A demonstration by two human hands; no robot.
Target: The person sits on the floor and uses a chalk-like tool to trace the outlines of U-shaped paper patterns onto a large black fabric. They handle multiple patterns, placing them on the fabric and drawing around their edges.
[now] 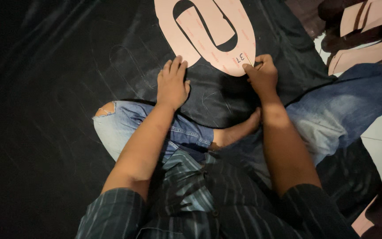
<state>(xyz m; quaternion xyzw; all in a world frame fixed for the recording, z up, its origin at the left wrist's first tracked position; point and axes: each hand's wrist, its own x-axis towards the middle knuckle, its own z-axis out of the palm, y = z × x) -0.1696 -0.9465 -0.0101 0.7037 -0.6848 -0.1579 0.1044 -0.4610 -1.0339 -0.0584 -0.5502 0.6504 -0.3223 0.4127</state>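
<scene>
The right hand (263, 75) is closed around a thin, pale stick-like marking tool (249, 60), pinched between thumb and forefinger, its tip resting on the near edge of a pink cardboard pattern (237, 42). That pattern is a large rounded shape with a long curved slot cut through it, the black beneath showing in the slot; it lies flat at about 12 o'clock from the person's lap, running off the top of the view. The left hand (172, 84) lies palm down with fingers flat and together, gripping nothing; its fingertips press on the lower left lobe of the pattern while the heel of the hand sits on the black sheet material (67, 88).

This black sheet spreads under everything, glossy and creased, filling the view from 7 o'clock round to 1 o'clock, with faint traced outlines on it at about 10 o'clock from the left hand. The person sits cross-legged on it in torn blue jeans (124, 124), a bare foot (237, 130) tucked between the two forearms, and wears a dark striped shirt (200, 199). At 2 o'clock, well apart from the hands, more pink cut pieces (368, 40) lie stacked with dark material between them
</scene>
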